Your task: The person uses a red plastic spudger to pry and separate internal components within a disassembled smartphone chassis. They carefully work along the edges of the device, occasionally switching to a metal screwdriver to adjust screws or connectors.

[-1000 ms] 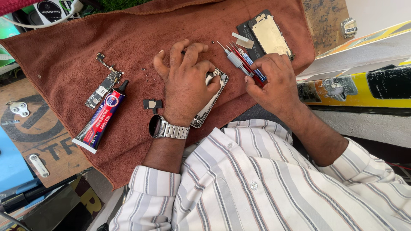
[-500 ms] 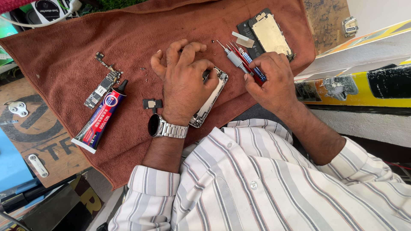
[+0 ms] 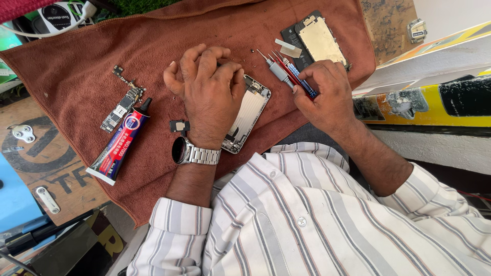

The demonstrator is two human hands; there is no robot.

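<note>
An open silver phone housing (image 3: 250,115) lies on a brown towel (image 3: 76,56). My left hand (image 3: 209,97), with a metal watch on its wrist, lies over the housing's upper end with the fingers curled and holds it down. To the right, my right hand (image 3: 327,94) grips a bundle of thin screwdrivers (image 3: 284,71) with red, blue and grey handles. Their tips point up and left, just clear of the housing's top corner.
A red and blue glue tube (image 3: 120,143), a small circuit board (image 3: 120,110) and a tiny square part (image 3: 179,125) lie left of my left hand. A phone screen assembly (image 3: 319,41) sits at the towel's top right. A yellow board (image 3: 434,105) lies to the right.
My left hand has curled its fingers tighter and shifted a little on the housing. My right hand still holds the screwdrivers in the same place.
</note>
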